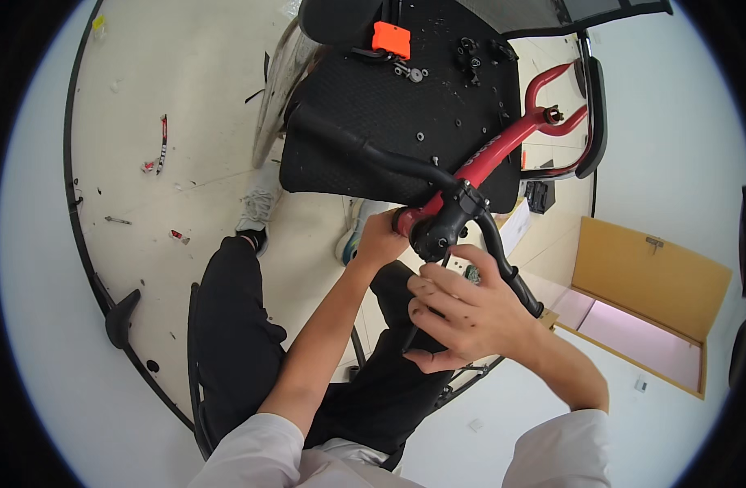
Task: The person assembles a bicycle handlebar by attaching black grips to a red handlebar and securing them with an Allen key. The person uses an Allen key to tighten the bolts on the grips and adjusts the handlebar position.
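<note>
A red bike frame (pixel 497 154) leans across the front right of a black chair seat, its forked end pointing away. A black handlebar (pixel 405 165) with its stem (pixel 440 232) is fitted at the near end. My left hand (pixel 381 242) is closed round the frame's near end, just left of the stem; its fingertips are partly hidden. Between the fingers of my right hand (pixel 462 313) is a thin black hex key (pixel 410 337), its upper end close to the stem's bolt. Whether its tip sits in the bolt I cannot tell.
On the black chair seat (pixel 340 167) lie an orange block (pixel 391 41), small nuts and washers (pixel 419 137), and black parts (pixel 469 61). Scraps and a red-and-black strip (pixel 163 145) lie on the floor at left. An open wooden hatch (pixel 650 276) is at right.
</note>
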Demonstrator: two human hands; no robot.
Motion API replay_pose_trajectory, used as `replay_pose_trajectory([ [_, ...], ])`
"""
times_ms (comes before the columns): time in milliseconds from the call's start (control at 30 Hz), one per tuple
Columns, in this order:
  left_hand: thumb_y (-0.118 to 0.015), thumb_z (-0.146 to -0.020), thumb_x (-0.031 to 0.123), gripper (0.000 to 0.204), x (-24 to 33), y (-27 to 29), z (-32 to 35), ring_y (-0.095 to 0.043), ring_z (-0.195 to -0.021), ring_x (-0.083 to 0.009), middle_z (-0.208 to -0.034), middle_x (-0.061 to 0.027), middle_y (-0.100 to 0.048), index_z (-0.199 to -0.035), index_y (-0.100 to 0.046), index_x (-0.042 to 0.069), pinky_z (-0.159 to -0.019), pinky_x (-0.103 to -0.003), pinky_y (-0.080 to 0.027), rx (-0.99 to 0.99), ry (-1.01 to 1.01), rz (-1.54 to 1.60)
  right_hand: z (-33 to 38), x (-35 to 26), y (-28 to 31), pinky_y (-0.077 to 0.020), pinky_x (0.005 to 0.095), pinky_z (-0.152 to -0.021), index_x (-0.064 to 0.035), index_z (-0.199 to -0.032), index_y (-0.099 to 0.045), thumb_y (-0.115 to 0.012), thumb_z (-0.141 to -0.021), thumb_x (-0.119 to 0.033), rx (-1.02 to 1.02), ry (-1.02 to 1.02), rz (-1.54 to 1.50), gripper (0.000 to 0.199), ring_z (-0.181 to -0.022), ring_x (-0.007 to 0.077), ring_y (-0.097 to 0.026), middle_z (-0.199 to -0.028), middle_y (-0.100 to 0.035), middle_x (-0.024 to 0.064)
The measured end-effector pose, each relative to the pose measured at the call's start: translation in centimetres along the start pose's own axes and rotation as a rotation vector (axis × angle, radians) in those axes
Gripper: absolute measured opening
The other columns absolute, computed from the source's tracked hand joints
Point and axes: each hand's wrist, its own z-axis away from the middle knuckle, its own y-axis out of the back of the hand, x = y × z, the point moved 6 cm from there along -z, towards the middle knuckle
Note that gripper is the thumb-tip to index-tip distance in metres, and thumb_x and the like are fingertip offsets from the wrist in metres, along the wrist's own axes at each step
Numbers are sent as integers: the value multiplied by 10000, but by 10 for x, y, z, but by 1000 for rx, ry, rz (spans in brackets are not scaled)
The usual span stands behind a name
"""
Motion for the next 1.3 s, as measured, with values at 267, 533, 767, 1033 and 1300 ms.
replay_pose_trajectory([
  [267, -725, -828, 224, 362, 35, 30, 24, -665, -982, -392, -999, -215, -690, -1081, -637, -20, -866, -447, -516, 30, 162, -515, 46, -13, -17, -353, 542, -1010, -85, -873, -666, -787, -672, -286, 259, -367, -22, 309, -1220, 334, -565, -1288, -607, 132],
  [533, -761, -816, 227, 337, 183, 58, 62, -666, -1011, -327, -1004, -154, -699, -1049, -636, 17, -815, -390, -545, -224, 14, -908, 90, 6, -10, -565, 343, -699, -49, -1130, -700, -740, -739, -3, 560, -574, -292, 396, -808, 261, -693, -991, -712, 107],
  [767, -777, -800, 130, 277, 236, 63, 56, -600, -793, -288, -883, -111, -626, -995, -612, 21, -751, -359, -500, 168, -623, -914, 115, 51, 16, -487, 363, -559, -49, -987, -752, -765, -815, -99, 549, -634, -194, 179, -601, 254, -609, -710, -610, 84],
  [1033, -676, -967, 280, 336, 134, 69, 92, -640, -704, -127, -918, -78, -648, -1062, -508, 5, -624, -258, -515, -14, 258, -91, 61, 108, 40, -550, 340, -698, -30, -1076, -741, -754, -831, -125, 568, -559, -356, 263, -741, 272, -680, -920, -705, 106],
  [1300, -596, -1005, 264, 350, 127, 16, 139, -678, -930, -186, -1033, -117, -707, -1201, -610, -26, -787, -314, -535, -466, 355, -106, -29, 67, -6, -567, 363, -698, 1, -1133, -672, -675, -837, -28, 585, -509, -489, 297, -805, 292, -712, -919, -724, 144],
])
